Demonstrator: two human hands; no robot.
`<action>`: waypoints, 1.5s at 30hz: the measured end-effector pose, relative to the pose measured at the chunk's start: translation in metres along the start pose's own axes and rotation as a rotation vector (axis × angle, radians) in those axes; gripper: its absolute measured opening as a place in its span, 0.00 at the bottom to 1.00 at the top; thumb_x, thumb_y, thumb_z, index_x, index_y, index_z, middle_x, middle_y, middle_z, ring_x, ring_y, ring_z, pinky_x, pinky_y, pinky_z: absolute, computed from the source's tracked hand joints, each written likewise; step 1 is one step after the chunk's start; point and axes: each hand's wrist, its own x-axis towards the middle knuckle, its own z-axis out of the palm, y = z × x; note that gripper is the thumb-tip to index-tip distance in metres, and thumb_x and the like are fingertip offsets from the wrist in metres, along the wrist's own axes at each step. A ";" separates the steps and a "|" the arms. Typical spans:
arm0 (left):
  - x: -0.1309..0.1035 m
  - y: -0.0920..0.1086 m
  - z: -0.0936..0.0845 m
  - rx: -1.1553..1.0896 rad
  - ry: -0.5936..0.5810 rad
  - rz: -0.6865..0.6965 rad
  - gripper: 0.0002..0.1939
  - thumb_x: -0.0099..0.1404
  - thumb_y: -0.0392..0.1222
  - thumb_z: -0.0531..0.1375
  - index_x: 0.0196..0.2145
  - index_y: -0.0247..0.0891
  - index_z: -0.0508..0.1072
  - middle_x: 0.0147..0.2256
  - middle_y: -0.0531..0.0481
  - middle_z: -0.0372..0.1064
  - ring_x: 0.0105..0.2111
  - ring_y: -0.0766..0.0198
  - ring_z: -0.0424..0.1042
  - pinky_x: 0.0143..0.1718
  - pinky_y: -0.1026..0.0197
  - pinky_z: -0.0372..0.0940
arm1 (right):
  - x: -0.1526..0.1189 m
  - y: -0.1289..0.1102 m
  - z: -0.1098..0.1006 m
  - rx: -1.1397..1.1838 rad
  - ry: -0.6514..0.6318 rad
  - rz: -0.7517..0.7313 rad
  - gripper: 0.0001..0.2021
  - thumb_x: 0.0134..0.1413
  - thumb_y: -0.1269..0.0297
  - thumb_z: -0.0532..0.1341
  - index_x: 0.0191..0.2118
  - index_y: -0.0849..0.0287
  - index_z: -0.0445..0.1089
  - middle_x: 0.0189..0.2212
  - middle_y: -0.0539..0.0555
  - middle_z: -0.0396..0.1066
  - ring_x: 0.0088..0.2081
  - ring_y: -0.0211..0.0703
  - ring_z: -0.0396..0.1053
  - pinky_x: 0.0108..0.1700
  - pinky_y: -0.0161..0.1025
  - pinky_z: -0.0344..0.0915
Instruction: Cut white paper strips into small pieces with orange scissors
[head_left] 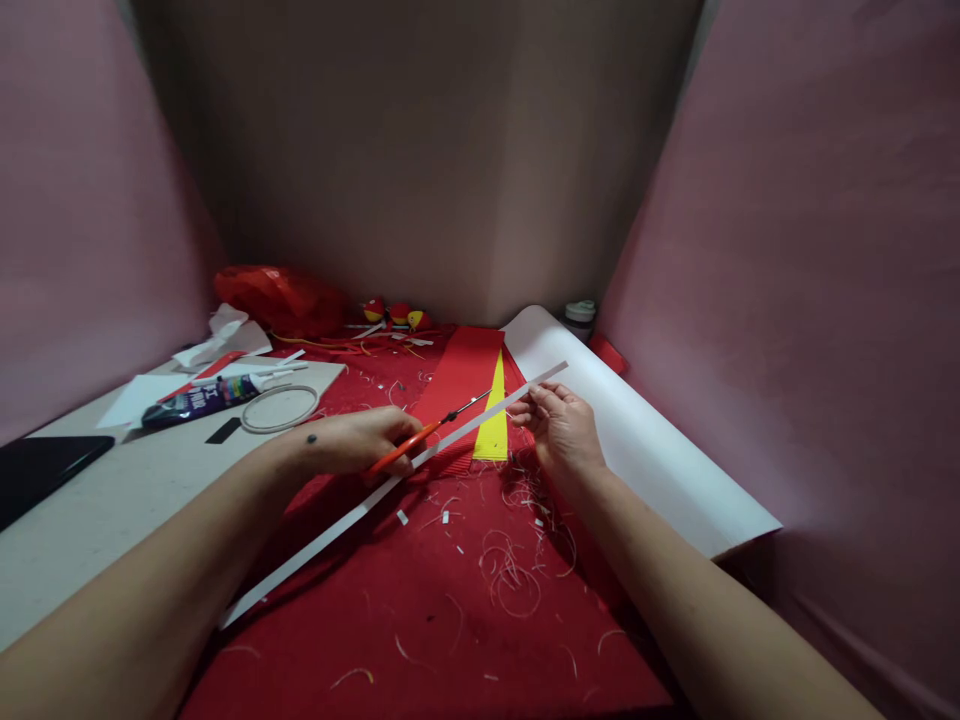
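Note:
My left hand (390, 437) is closed around the orange handles of a pair of scissors (409, 448), whose dark blades point away to the upper right. A long white paper strip (330, 536) slants across the scene, passing close by the scissors and my left fingers. Near its far end, my right hand (564, 428) pinches the strip between thumb and fingers. The scissor blades lie beside the strip; I cannot tell whether they touch it. Beneath both hands are red pleated paper (459, 375) and a yellow folded paper wedge (491, 435) on a red cloth (420, 610).
Thread scraps and paper bits (514, 580) litter the cloth. Left is a pale board (172, 510) with a glue tube (199, 400), a ring (279, 408) and a black flat object (52, 470). A white roll (622, 440) lies right. A red plastic bag (277, 297) sits behind.

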 end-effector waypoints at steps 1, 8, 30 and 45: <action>0.001 -0.002 0.000 -0.011 -0.004 0.003 0.04 0.47 0.37 0.57 0.24 0.36 0.64 0.20 0.56 0.56 0.20 0.71 0.55 0.21 0.66 0.49 | 0.000 0.000 0.000 -0.005 -0.002 0.003 0.05 0.43 0.74 0.59 0.26 0.61 0.59 0.16 0.47 0.64 0.19 0.35 0.68 0.19 0.31 0.65; 0.002 -0.002 -0.001 0.063 0.036 -0.027 0.05 0.47 0.38 0.57 0.25 0.36 0.65 0.20 0.55 0.58 0.21 0.69 0.57 0.22 0.65 0.50 | -0.001 0.000 0.000 -0.018 -0.014 0.010 0.05 0.44 0.74 0.58 0.26 0.61 0.59 0.17 0.47 0.64 0.20 0.35 0.69 0.22 0.32 0.66; 0.001 -0.002 0.000 0.057 0.064 -0.011 0.07 0.48 0.41 0.59 0.25 0.35 0.66 0.19 0.56 0.56 0.19 0.71 0.55 0.18 0.66 0.49 | 0.002 -0.001 -0.005 -0.049 0.004 -0.002 0.07 0.42 0.70 0.61 0.28 0.60 0.60 0.19 0.46 0.66 0.18 0.33 0.67 0.18 0.30 0.63; 0.003 -0.003 -0.004 0.098 0.120 -0.010 0.07 0.46 0.38 0.57 0.26 0.35 0.66 0.21 0.55 0.59 0.20 0.70 0.56 0.21 0.66 0.50 | 0.002 -0.001 -0.007 -0.048 0.014 0.036 0.06 0.39 0.71 0.60 0.28 0.61 0.61 0.20 0.49 0.68 0.18 0.35 0.67 0.18 0.32 0.62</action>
